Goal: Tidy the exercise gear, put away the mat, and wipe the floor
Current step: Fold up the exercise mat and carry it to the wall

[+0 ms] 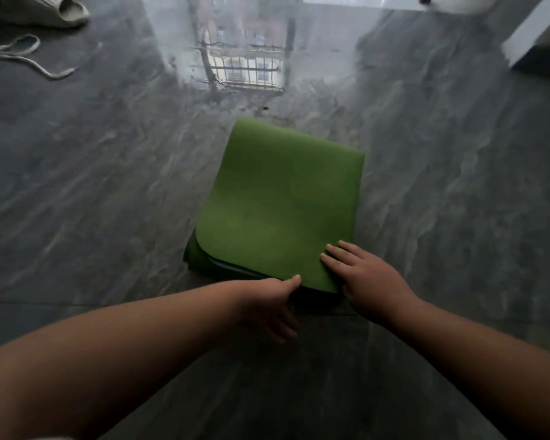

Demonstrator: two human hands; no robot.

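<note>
A green exercise mat (283,201) lies folded in several layers on the glossy grey floor, in the middle of the head view. My left hand (270,308) is at the mat's near edge, thumb on top and fingers curled under the layers, gripping it. Flat on the mat's near right corner rests my right hand (365,281), fingers spread and pressing down. Darker lower layers of the mat show at its near left corner.
A pale slipper (58,11) and a white cord (19,55) lie on the floor at the far left. A white furniture edge (534,39) stands at the far right. The polished grey floor (108,185) reflects a window at the far centre.
</note>
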